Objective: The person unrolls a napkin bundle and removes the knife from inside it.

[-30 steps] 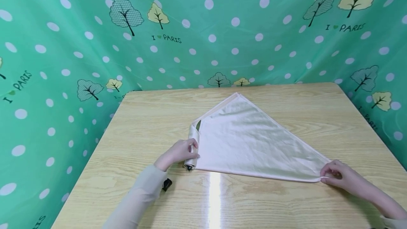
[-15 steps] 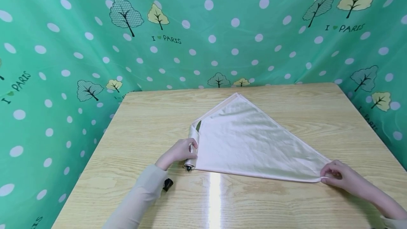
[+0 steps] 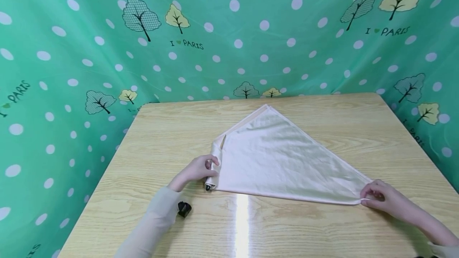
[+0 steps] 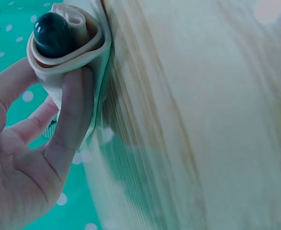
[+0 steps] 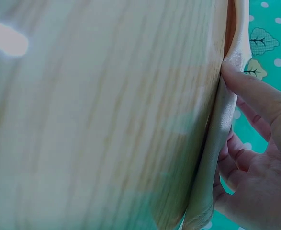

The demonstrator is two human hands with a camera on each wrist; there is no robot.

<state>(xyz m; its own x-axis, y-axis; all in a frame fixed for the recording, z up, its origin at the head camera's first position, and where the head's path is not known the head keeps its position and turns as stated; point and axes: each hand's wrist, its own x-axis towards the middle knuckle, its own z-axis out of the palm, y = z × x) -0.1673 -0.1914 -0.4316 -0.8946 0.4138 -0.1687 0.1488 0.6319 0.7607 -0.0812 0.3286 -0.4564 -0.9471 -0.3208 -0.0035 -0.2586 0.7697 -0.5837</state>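
A pale, shiny satin cloth (image 3: 279, 158) lies on the table folded into a rough triangle. Its left end is wound into a roll (image 3: 216, 152) around something dark with a smooth rounded tip (image 4: 53, 36); the rest of that thing is hidden. My left hand (image 3: 196, 168) grips the roll near its front end, thumb on one side and fingers on the other. At the cloth's right corner, my right hand (image 3: 385, 198) pinches the edge between thumb and fingers. A thin brownish sliver (image 3: 223, 141) shows at the roll's upper end.
The light wooden table (image 3: 305, 230) runs under everything, with a bright glare strip at its front. A small black object (image 3: 184, 209) shows beside the left cuff. Green dotted fabric (image 3: 233, 43) hangs behind and at both sides.
My left hand and the roll have shifted slightly left and turned a little. The dark green patch at the roll's top has narrowed to a thin brownish sliver. My right hand stays in place.
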